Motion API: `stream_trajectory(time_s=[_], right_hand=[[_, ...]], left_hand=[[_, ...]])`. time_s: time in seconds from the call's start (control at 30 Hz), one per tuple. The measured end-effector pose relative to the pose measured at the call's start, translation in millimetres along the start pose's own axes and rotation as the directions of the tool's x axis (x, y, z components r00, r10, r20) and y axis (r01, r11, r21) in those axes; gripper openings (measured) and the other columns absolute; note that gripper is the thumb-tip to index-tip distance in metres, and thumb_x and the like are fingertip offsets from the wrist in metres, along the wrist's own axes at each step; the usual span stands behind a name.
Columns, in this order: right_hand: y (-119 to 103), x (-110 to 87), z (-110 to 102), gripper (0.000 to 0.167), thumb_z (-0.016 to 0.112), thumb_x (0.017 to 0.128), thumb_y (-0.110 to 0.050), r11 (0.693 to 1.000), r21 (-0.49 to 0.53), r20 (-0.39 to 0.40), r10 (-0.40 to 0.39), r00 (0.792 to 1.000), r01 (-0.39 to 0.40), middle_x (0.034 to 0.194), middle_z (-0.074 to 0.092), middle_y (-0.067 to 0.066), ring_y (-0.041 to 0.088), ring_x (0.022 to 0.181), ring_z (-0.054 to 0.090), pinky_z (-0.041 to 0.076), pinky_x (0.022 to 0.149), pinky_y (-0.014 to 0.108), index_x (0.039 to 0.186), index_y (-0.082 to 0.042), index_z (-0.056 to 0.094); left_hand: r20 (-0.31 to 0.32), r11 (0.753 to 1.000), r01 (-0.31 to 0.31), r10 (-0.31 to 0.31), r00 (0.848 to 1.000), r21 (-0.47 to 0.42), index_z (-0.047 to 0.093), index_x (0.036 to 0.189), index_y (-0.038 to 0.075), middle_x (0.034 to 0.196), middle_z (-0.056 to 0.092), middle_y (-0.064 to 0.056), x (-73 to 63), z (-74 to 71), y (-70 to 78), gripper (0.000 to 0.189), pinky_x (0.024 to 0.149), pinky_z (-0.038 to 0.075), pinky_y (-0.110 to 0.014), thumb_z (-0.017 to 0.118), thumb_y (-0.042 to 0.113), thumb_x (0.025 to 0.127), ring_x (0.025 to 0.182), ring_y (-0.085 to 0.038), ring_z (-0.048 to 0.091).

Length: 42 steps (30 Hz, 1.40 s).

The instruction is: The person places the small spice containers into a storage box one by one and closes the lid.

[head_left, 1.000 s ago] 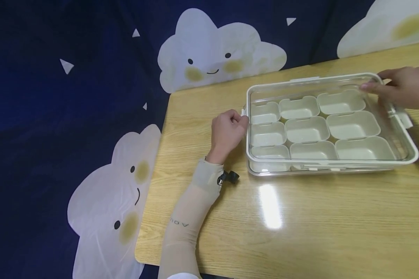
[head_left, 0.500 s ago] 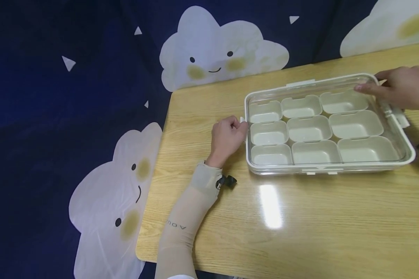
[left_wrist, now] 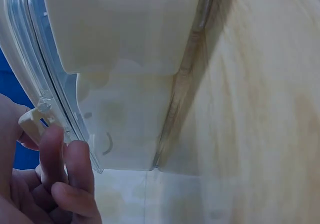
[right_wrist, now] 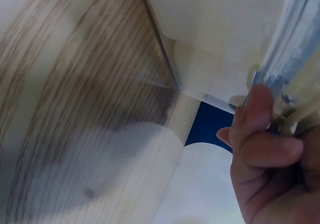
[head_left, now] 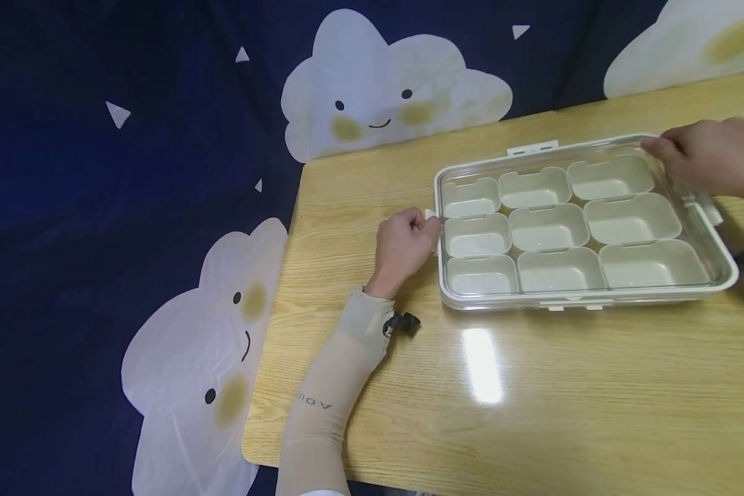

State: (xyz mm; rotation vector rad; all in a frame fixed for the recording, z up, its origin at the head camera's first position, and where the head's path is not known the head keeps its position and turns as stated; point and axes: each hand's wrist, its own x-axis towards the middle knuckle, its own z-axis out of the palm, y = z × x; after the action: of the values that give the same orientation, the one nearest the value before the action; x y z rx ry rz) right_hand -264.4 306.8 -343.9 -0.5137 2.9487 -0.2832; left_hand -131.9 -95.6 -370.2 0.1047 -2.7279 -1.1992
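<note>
A clear plastic storage box (head_left: 657, 304) stands on the table, several cream inner bins (head_left: 548, 227) inside it. Its clear lid, edged by a white rim (head_left: 521, 301), lies over the top and looks level with the box. At the left side my left hand (head_left: 404, 249) pinches the small white latch (left_wrist: 32, 125) between thumb and curled fingers. My right hand (head_left: 716, 157) grips the lid at the far right corner, thumb on the rim and fingers bent beneath it. Part of the right-side latch (head_left: 711, 209) shows below that hand.
The wooden table (head_left: 533, 406) extends in front of the box and to its left. Behind the table hangs a dark blue cloth (head_left: 180, 76) with cloud faces. More white latches sit on the back edge (head_left: 533, 148) and front edge of the lid.
The lid's raised side has come down, and the lid has shifted slightly left onto the box. My right thumb has drawn back to the rim. The left hand has barely moved.
</note>
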Motion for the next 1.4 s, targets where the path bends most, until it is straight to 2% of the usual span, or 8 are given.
stream_trajectory(time_s=[0.2, 0.37, 0.73, 0.83, 1.0, 1.1, 1.2, 1.4], right_hand=[[-3.9, -0.7, 0.2, 0.069, 0.022, 0.112, -0.044, 1.000, -0.007, 0.015, -0.002, 1.000, 0.003, 0.080, 0.064, 0.027, 0.042, 0.072, 0.058, 0.042, 0.078, 0.062, 0.096, 0.008, 0.063], [-5.5, -0.9, -1.2, 0.065, 0.024, 0.111, -0.045, 1.000, 0.000, -0.001, -0.021, 1.000, 0.021, 0.073, 0.060, 0.020, 0.037, 0.069, 0.054, 0.041, 0.070, 0.055, 0.088, 0.003, 0.060], [-0.8, 3.0, -4.3, 0.073, 0.021, 0.111, -0.048, 1.000, -0.010, 0.059, -0.002, 0.998, 0.002, 0.098, 0.066, 0.037, 0.058, 0.088, 0.059, 0.042, 0.085, 0.069, 0.124, 0.014, 0.058], [-1.8, 0.4, -4.2, 0.074, 0.020, 0.111, -0.048, 1.000, -0.016, 0.075, 0.007, 0.997, -0.006, 0.104, 0.064, 0.040, 0.060, 0.094, 0.059, 0.041, 0.088, 0.070, 0.126, 0.015, 0.057], [-2.0, -0.6, -2.1, 0.071, 0.022, 0.111, -0.047, 1.000, 0.004, 0.062, 0.027, 0.998, -0.027, 0.091, 0.063, 0.033, 0.050, 0.083, 0.057, 0.042, 0.085, 0.067, 0.113, 0.012, 0.061], [-2.0, -1.4, -0.6, 0.073, 0.022, 0.111, -0.049, 0.998, 0.020, 0.045, 0.051, 0.998, -0.052, 0.098, 0.062, 0.038, 0.054, 0.087, 0.056, 0.042, 0.087, 0.068, 0.118, 0.012, 0.061], [-2.4, -2.1, 0.4, 0.077, 0.022, 0.110, -0.050, 0.997, 0.031, 0.038, 0.064, 0.997, -0.065, 0.119, 0.057, 0.046, 0.065, 0.102, 0.054, 0.040, 0.095, 0.072, 0.133, 0.016, 0.054], [2.2, 2.0, 2.1, 0.082, 0.020, 0.109, -0.054, 0.995, 0.041, 0.067, 0.088, 0.994, -0.091, 0.133, 0.048, 0.048, 0.070, 0.113, 0.048, 0.040, 0.098, 0.074, 0.139, 0.016, 0.049]], left_hand=[[0.004, 1.000, 0.022, -0.022, 1.000, 0.007, 0.046, 0.058, 0.019, 0.054, 0.043, 0.008, -0.1, -2.3, -0.3, 0.039, 0.050, 0.031, -0.024, 0.064, 0.033, 0.090, 0.056, -0.013, 0.045], [0.013, 0.999, 0.014, -0.014, 1.000, 0.033, 0.044, 0.057, 0.020, 0.054, 0.041, 0.008, 0.6, -4.4, -1.3, 0.041, 0.052, 0.031, -0.026, 0.064, 0.035, 0.090, 0.056, -0.013, 0.044], [0.064, 0.999, 0.007, -0.010, 0.998, 0.042, 0.042, 0.058, 0.019, 0.055, 0.040, 0.007, 1.9, -3.2, -1.8, 0.043, 0.052, 0.031, -0.025, 0.063, 0.035, 0.092, 0.055, -0.012, 0.042], [0.083, 0.998, 0.007, -0.011, 0.996, 0.056, 0.042, 0.058, 0.019, 0.055, 0.041, 0.007, 1.7, -3.8, -0.9, 0.043, 0.051, 0.031, -0.025, 0.063, 0.035, 0.093, 0.055, -0.012, 0.042], [0.075, 0.999, 0.007, -0.010, 0.997, 0.031, 0.040, 0.058, 0.019, 0.054, 0.039, 0.007, 3.3, -2.8, -2.0, 0.043, 0.052, 0.030, -0.025, 0.062, 0.033, 0.092, 0.055, -0.012, 0.041], [0.070, 1.000, 0.008, -0.008, 0.998, 0.008, 0.040, 0.058, 0.019, 0.055, 0.039, 0.007, 5.8, -1.1, -3.0, 0.043, 0.052, 0.031, -0.026, 0.062, 0.032, 0.093, 0.055, -0.012, 0.041], [0.088, 1.000, 0.018, -0.019, 0.996, 0.013, 0.039, 0.058, 0.019, 0.055, 0.040, 0.007, 6.9, -1.5, -2.8, 0.045, 0.051, 0.031, -0.026, 0.062, 0.034, 0.094, 0.054, -0.012, 0.041], [0.183, 0.997, 0.078, -0.074, 0.980, -0.013, 0.043, 0.060, 0.018, 0.057, 0.049, 0.006, 6.5, -5.6, -2.1, 0.045, 0.048, 0.032, -0.024, 0.061, 0.037, 0.097, 0.053, -0.012, 0.052]])
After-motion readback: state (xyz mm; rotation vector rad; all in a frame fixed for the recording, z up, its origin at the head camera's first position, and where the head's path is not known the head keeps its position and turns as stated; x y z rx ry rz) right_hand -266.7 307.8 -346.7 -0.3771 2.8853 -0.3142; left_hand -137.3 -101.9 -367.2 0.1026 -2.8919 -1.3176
